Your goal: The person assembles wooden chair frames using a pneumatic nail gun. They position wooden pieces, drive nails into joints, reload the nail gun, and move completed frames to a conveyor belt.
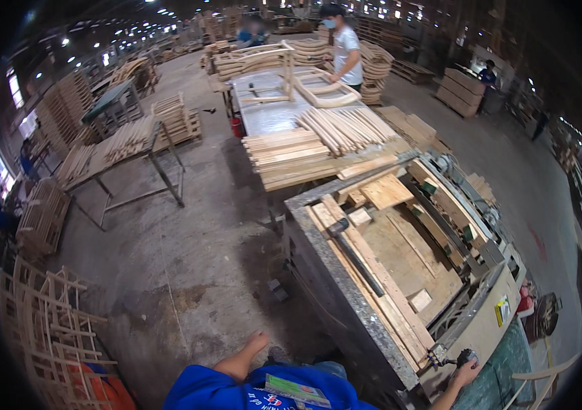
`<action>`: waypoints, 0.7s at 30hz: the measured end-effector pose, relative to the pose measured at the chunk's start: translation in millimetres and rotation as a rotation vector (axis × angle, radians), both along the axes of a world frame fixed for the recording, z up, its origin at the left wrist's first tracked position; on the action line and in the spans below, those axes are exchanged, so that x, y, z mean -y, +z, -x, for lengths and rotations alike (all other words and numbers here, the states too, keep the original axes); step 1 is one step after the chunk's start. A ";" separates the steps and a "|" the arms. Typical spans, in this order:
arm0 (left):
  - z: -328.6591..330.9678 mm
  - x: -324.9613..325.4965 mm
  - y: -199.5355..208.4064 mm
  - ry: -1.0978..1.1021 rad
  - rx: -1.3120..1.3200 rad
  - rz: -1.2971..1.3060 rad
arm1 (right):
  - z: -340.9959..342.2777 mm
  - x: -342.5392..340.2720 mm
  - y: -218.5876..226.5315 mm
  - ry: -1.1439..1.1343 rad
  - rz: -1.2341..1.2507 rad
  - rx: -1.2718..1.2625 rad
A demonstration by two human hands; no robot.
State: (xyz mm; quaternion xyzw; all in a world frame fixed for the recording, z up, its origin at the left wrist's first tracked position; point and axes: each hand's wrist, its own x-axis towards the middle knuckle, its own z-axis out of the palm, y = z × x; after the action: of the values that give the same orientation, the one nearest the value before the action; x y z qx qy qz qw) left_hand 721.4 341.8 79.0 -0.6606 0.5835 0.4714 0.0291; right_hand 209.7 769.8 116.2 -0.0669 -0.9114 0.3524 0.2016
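My right hand [467, 375] is at the near right corner of a machine bench, its fingers around a dark round knob [467, 357]. Beside the knob, a small brass-and-black fitting [437, 354] sits on the bench frame. My left hand [258, 340] hangs low over the concrete floor, away from the bench; its fingers are too small and foreshortened to make out. A black mallet [358, 260] lies lengthwise on wooden rails [373, 287] inside the bench. Loose wooden blocks [419, 299] and a plywood piece [386, 191] rest in the bench bed.
Beyond the bench, a long table [263, 116] carries straight slats [284, 149], curved rods [346, 130] and a wooden frame. A person [348, 55] stands at its far right. Another table [123, 154] with wood is at left. Slatted wooden pieces [51, 328] stand at lower left.
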 end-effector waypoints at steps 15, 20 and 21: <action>-279.7 -63.3 -30.9 1.035 -0.453 -0.212 | -271.8 410.0 -16.4 1.748 -0.264 0.476; -214.5 -79.7 -57.3 0.114 -0.053 -0.118 | -298.6 462.1 -42.0 1.959 -0.613 0.636; -204.1 -85.1 -63.1 0.048 0.011 -0.079 | -301.4 469.6 -49.0 1.980 -0.685 0.695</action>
State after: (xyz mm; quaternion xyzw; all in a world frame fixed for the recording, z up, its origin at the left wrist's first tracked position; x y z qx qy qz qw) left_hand 925.5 426.9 15.9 -0.6755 0.5481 0.4911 0.0472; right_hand 511.1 300.1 67.2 0.6566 -0.6182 0.0487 -0.4293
